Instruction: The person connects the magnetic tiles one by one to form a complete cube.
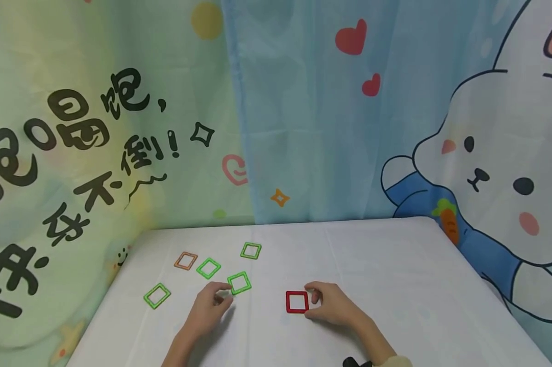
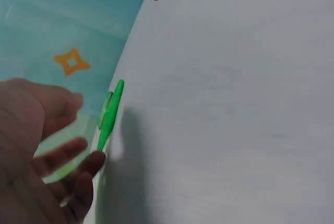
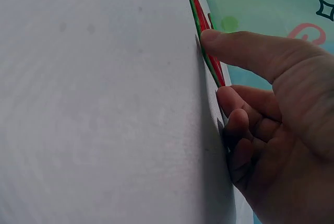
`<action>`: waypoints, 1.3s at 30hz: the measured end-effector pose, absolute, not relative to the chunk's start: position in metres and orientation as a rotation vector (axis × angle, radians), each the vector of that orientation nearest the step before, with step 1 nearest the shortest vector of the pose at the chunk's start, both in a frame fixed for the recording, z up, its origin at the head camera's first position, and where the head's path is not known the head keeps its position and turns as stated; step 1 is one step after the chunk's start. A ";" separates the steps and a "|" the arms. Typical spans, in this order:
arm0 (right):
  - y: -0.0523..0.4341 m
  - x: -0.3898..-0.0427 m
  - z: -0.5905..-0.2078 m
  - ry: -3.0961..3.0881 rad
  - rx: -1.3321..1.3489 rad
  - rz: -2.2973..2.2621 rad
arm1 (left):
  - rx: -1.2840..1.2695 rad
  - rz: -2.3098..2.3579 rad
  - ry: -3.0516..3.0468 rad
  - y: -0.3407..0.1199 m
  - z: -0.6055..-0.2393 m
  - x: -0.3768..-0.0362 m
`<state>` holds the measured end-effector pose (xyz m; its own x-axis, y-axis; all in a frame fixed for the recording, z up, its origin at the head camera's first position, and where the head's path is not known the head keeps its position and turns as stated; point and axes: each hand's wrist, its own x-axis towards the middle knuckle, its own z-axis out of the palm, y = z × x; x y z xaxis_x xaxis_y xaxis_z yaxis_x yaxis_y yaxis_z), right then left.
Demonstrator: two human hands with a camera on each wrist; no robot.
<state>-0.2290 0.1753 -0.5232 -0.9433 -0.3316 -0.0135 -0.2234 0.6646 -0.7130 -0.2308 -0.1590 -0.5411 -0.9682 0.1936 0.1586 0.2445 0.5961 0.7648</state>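
On the white desk (image 1: 372, 255) lay six square frames: four green, one orange (image 1: 185, 260) and one red. The right hand (image 1: 333, 304) pinched the red frame (image 1: 297, 302) at its right edge, thumb on top, the frame flat on the desk. The left hand (image 1: 209, 306), fingers loosely curled and holding nothing, sat just beside the nearest green frame (image 1: 239, 283).

My left hand (image 1: 210, 303) lies knuckles up, fingers loosely curled (tips apart). My right hand (image 1: 329, 304) rests low, thumb extended above its tucked, curled fingers.
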 end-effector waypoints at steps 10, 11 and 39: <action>0.175 -0.235 -0.524 2.750 -0.382 -1.126 | -0.220 -1.244 -2.793 -0.153 -0.530 -0.250; 0.175 -0.235 -0.524 2.747 -0.386 -1.127 | -0.215 -1.248 -2.796 -0.153 -0.530 -0.252; 0.175 -0.233 -0.527 2.737 -0.407 -1.151 | -0.150 -1.138 -2.880 -0.157 -0.543 -0.268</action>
<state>-0.2333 0.1753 -0.5268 -0.9529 -0.3021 -0.0274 -0.1917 0.6697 -0.7175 -0.2678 -0.1569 -0.5426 -0.9945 0.0746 0.0734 0.1047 0.7262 0.6795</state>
